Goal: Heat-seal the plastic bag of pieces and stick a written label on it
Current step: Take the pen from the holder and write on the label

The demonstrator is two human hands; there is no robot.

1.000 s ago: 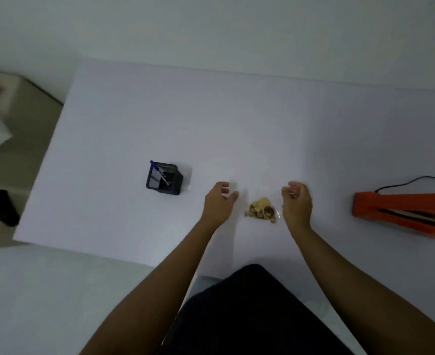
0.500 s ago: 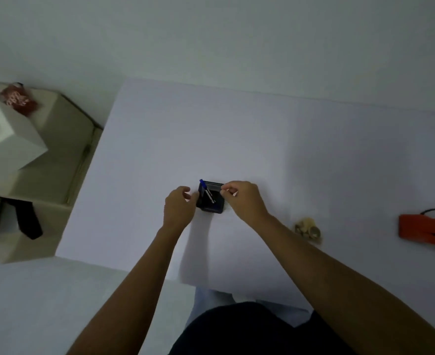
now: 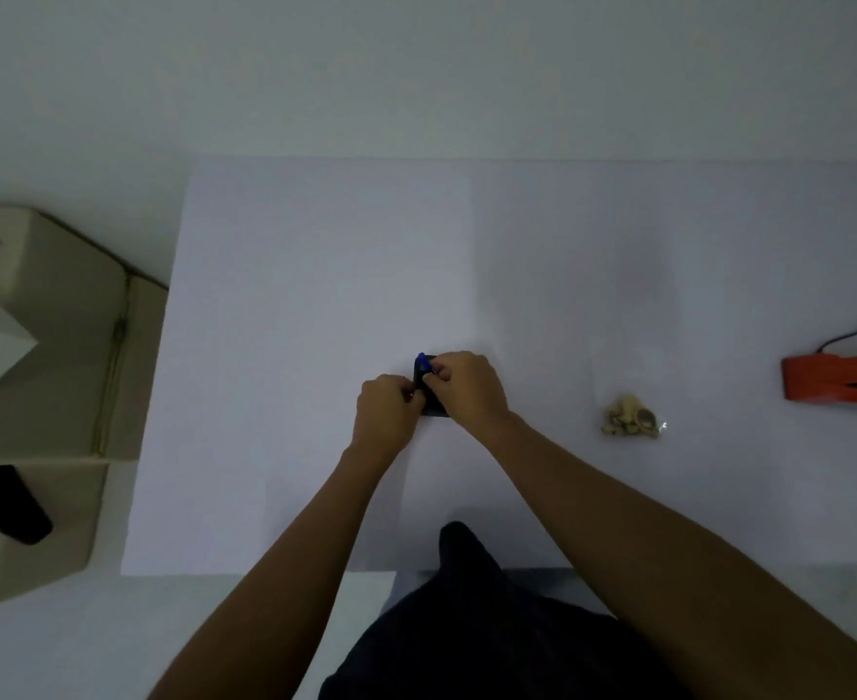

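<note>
Both hands meet over the black pen holder [image 3: 429, 396]: the right hand [image 3: 466, 384] pinches the blue pen [image 3: 421, 362], while the left hand [image 3: 386, 411] curls against the holder, its grip unclear. The plastic bag of pieces [image 3: 631, 416] lies on the worktop [image 3: 315, 295] well right, before the orange heat sealer [image 3: 840, 378].

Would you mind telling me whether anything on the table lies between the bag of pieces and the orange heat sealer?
Nothing visible does. The bag of pieces lies alone on the white table, and the stretch to the orange heat sealer at the right edge is bare. Both hands are at the black pen holder.

Black holder [image 3: 434, 407] mostly behind hands
</note>
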